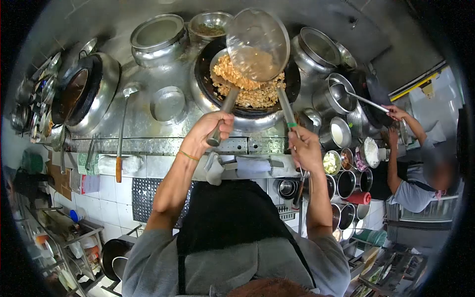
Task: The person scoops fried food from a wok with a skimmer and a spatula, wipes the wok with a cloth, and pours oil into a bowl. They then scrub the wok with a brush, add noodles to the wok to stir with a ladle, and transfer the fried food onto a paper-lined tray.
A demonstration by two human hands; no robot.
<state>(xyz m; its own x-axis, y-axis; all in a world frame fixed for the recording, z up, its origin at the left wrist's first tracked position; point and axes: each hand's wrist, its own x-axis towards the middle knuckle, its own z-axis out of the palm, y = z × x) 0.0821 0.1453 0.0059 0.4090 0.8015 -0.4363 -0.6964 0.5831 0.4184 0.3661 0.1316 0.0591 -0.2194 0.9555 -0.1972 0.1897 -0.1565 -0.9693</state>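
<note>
My left hand [213,127] is closed around the thick metal handle [226,106] of a cooking utensil; its head sits among chopped orange-brown food, its exact shape partly hidden. My right hand [305,148] grips the handle of a round mesh strainer [257,42], with a green band just above the fingers. The strainer is tilted above a dark wok [200,74], covering part of its far side. Chopped food [257,99] fills much of the wok, and some lies heaped against the strainer's lower edge.
A lidded steel pot [158,42] and a bowl of greens [212,24] stand behind. Left, a ladle [121,133] lies near another wok [74,96]. To the right are pots [341,99], ingredient bowls [331,162] and a co-worker [420,183] holding a ladle in a pot.
</note>
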